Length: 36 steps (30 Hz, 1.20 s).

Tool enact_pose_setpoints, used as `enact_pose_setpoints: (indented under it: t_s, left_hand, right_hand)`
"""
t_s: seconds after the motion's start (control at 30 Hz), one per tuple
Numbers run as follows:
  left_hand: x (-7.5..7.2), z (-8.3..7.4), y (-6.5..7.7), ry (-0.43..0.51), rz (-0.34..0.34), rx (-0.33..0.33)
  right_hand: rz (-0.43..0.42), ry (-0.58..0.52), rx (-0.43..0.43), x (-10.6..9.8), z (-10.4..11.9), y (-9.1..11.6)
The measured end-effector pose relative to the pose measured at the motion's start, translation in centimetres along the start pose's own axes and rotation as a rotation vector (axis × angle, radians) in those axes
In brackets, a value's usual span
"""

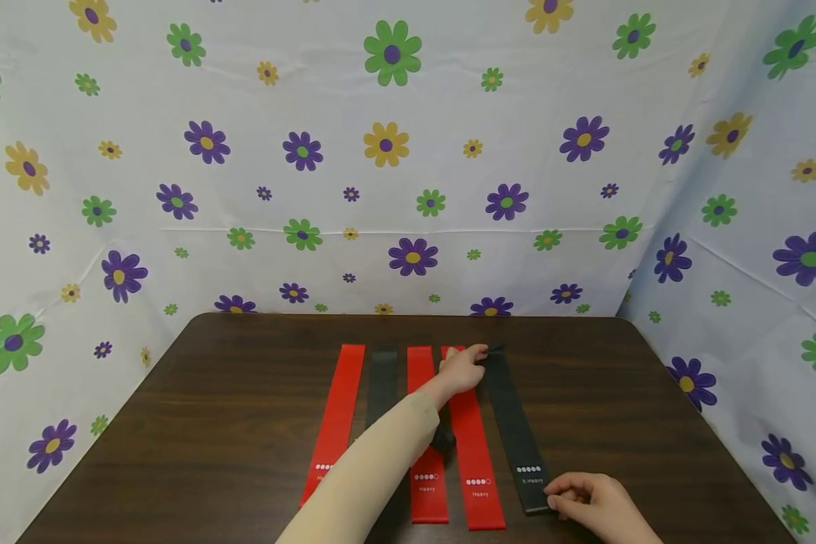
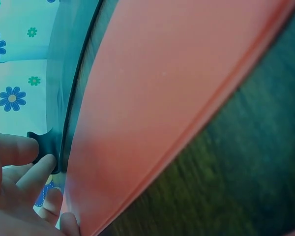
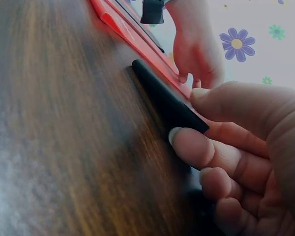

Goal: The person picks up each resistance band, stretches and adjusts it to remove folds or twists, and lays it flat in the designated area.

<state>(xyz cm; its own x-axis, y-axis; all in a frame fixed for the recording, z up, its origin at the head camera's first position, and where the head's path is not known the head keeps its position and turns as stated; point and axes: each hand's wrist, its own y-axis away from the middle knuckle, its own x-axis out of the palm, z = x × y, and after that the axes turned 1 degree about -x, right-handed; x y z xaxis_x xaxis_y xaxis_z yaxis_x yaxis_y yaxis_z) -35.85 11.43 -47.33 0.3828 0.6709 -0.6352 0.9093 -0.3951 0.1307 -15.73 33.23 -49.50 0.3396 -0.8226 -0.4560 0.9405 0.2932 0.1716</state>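
Note:
A black resistance band (image 1: 513,423) marked "X-Heavy" lies lengthwise on the table at the right end of a row of bands. At its far end, my left hand (image 1: 462,369) reaches across and pinches the edge between thumb and finger; the left wrist view shows that black end (image 2: 50,150) bent up. My right hand (image 1: 595,502) is at the near end, its thumb and forefinger around a corner of the black band (image 3: 162,93), other fingers curled. Just left lies a red band (image 1: 476,453) marked "Heavy", partly beneath my left hand.
Farther left lie another red band (image 1: 428,491), a black band (image 1: 383,378) and a red band (image 1: 335,415), partly covered by my left forearm. They rest on a dark wooden table (image 1: 245,408). A flowered cloth (image 1: 340,211) hangs behind and to the sides.

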Motion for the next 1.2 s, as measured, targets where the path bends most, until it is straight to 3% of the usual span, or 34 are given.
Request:
enact_pose_setpoints:
  t_s: [0.27, 0.57, 0.7, 0.87, 1.03, 1.2]
  left_hand:
    - [-0.3, 0.3, 0.0, -0.026, 0.020, -0.018]
    - [-1.7, 0.9, -0.3, -0.091, -0.031, 0.019]
    - [-3.6, 1.7, 0.1, -0.070, -0.063, 0.023]
    - [-6.7, 3.5, 1.2, -0.085, -0.105, 0.051]
    - [-10.1, 5.9, 3.0, -0.155, -0.179, 0.104]
    - [-12.4, 8.1, 5.5, -0.228, -0.240, 0.127]
  right_hand:
    - [0.000, 0.033, -0.037, 0.3, 0.1, -0.6]
    - [0.006, -0.004, -0.056, -0.3, -0.4, -1.4]
    - [0.026, -0.033, -0.053, -1.0, -0.3, -1.8]
    - [0.009, 0.050, -0.061, -2.3, 0.6, -2.6]
    - [-0.113, 0.191, -0.136, -4.0, 2.0, -4.0]
    - [-0.264, 0.261, -0.254, -5.4, 2.6, -5.6]
